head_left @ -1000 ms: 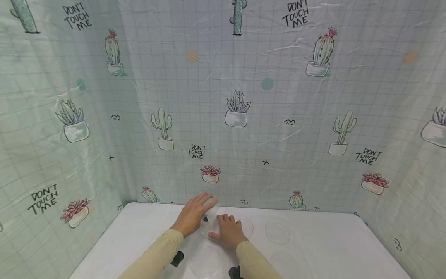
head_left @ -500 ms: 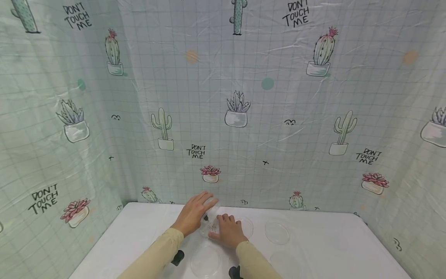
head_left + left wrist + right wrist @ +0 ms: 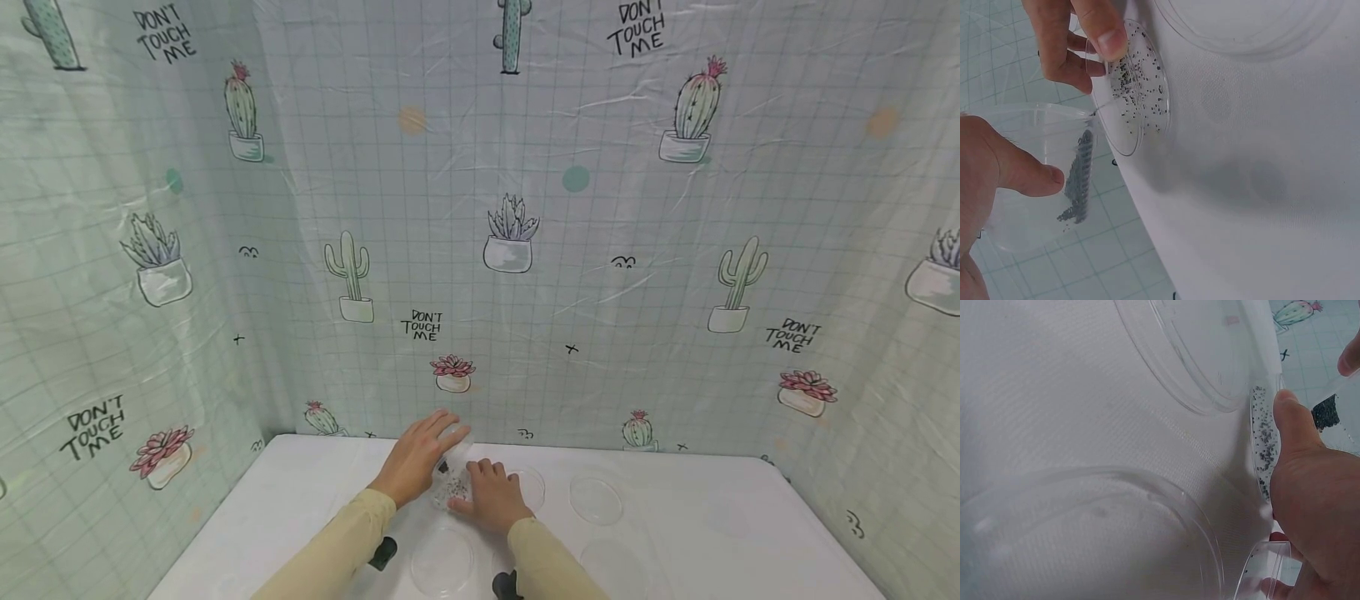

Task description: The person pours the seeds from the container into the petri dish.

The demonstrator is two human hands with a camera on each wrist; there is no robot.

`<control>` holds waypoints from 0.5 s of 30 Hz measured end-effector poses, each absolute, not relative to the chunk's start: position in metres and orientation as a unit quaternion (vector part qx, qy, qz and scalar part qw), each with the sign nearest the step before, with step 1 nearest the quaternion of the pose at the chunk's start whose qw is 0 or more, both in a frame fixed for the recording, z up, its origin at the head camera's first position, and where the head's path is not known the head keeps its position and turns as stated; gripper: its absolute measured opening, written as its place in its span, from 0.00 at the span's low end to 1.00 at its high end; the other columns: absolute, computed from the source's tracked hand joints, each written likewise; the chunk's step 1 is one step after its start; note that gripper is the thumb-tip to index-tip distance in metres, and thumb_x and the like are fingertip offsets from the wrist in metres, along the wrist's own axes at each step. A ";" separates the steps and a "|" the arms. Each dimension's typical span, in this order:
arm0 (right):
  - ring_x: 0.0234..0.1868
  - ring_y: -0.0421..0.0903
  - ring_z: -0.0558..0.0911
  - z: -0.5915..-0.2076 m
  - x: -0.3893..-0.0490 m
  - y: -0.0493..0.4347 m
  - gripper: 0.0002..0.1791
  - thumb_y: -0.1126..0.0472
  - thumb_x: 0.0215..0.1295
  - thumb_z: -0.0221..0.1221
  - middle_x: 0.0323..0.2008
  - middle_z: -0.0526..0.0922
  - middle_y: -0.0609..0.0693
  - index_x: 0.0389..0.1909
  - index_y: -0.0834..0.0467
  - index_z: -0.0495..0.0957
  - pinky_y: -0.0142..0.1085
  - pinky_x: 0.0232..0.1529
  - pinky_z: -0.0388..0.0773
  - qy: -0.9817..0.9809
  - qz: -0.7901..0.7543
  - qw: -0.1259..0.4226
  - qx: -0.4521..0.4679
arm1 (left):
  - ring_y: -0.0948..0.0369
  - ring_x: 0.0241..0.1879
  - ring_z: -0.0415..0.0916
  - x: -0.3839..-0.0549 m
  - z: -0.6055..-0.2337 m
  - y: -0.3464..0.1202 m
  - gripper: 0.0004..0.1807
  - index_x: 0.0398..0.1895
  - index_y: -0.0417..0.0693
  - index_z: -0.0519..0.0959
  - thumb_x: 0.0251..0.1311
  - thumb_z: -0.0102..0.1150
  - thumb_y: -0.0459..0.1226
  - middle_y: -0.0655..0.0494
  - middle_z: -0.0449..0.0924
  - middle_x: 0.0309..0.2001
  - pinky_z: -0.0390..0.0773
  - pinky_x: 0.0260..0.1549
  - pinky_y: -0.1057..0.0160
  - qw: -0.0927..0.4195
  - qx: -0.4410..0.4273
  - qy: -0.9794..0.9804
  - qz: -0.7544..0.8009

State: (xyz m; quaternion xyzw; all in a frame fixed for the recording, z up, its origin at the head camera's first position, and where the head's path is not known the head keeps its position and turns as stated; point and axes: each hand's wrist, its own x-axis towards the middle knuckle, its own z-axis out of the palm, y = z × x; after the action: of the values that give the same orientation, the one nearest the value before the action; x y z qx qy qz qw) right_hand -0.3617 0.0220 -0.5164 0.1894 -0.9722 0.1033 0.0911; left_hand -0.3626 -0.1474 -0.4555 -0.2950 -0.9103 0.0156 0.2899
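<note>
My left hand (image 3: pixel 412 462) grips a clear plastic cup (image 3: pixel 1029 131), tilted so that its mouth points at a petri dish (image 3: pixel 1159 103). Small black granules (image 3: pixel 1080 178) lie banked along one side of the cup. More of them are scattered across the dish, thickest near the thumb of my right hand (image 3: pixel 495 497). That hand holds the clear dish at its edge, thumb on top and fingers curled at the far side. In the right wrist view the speckled dish (image 3: pixel 1260 444) shows edge-on beside the thumb, with the granules in the cup (image 3: pixel 1327 412) just beyond.
Several clear round dishes lie on the white table (image 3: pixel 712 525): one dish (image 3: pixel 442 563) in front of the hands, another dish (image 3: pixel 596 501) to the right, and more nearby. Dark objects (image 3: pixel 383 553) show beside the forearms. A cactus-print curtain (image 3: pixel 570 292) hangs behind the table.
Black granules have appeared in the dish between the hands and grown in number, coming from the tilted cup. Both hands have stayed almost in place.
</note>
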 end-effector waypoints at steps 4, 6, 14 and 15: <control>0.54 0.55 0.75 -0.516 -0.362 0.022 0.39 0.31 0.56 0.59 0.52 0.75 0.55 0.58 0.56 0.69 0.58 0.50 0.76 -0.972 0.103 0.090 0.190 | 0.53 0.69 0.64 -0.363 -0.455 -0.148 0.47 0.66 0.59 0.70 0.37 0.75 0.25 0.55 0.70 0.66 0.71 0.65 0.50 0.285 -0.293 -0.913 0.021; 0.54 0.56 0.75 -0.517 -0.362 0.022 0.39 0.31 0.56 0.59 0.52 0.75 0.55 0.58 0.56 0.69 0.58 0.50 0.76 -0.972 0.103 0.089 0.190 | 0.54 0.70 0.63 -0.363 -0.455 -0.148 0.48 0.67 0.60 0.69 0.37 0.75 0.26 0.56 0.70 0.67 0.71 0.66 0.50 0.280 -0.292 -0.914 0.022; 0.53 0.56 0.75 -0.515 -0.360 0.022 0.39 0.31 0.56 0.59 0.52 0.75 0.55 0.58 0.56 0.69 0.58 0.49 0.76 -0.972 0.101 0.093 0.191 | 0.54 0.70 0.62 -0.364 -0.456 -0.148 0.49 0.68 0.61 0.69 0.37 0.75 0.26 0.56 0.69 0.67 0.70 0.67 0.51 0.277 -0.290 -0.916 0.026; 0.53 0.56 0.75 -0.514 -0.360 0.022 0.39 0.31 0.56 0.59 0.52 0.75 0.55 0.58 0.56 0.69 0.58 0.49 0.76 -0.972 0.102 0.092 0.191 | 0.54 0.70 0.62 -0.364 -0.457 -0.148 0.49 0.68 0.61 0.68 0.37 0.75 0.26 0.57 0.69 0.67 0.70 0.67 0.51 0.277 -0.290 -0.916 0.027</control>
State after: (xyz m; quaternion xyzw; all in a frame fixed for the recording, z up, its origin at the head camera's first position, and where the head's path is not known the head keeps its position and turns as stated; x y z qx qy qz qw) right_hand -0.3600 0.0218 -0.5144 0.1905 -0.9720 0.1024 0.0923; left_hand -0.3644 -0.1480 -0.4565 -0.2899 -0.9155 0.0275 0.2775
